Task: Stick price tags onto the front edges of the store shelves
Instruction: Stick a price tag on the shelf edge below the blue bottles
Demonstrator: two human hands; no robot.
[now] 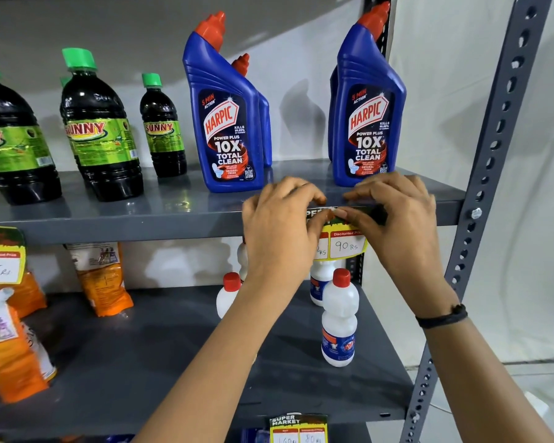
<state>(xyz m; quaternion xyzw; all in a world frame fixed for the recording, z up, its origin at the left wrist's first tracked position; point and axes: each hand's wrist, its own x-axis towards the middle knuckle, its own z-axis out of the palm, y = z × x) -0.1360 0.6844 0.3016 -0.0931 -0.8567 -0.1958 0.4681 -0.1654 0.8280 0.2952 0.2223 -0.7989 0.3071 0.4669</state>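
A yellow price tag (pixel 344 244) marked "90 Rs" hangs against the front edge of the grey upper shelf (pixel 125 230), below the blue Harpic bottles. My left hand (pixel 279 225) covers the tag's left half, thumb and fingers pinching its top. My right hand (pixel 397 219) grips the top right corner, fingers curled over the shelf lip. The thumbs meet at the tag's top edge. Another tag (pixel 0 257) reading "75 Rs" sits on the same edge at far left. A third tag (pixel 298 428) is on the lower shelf's front edge.
Blue Harpic bottles (pixel 224 123) and dark green-capped Sunny bottles (pixel 100 129) stand on the upper shelf. White red-capped bottles (pixel 338 318) and orange pouches (pixel 103 279) are on the lower shelf. A perforated grey upright (pixel 490 174) rises close on the right.
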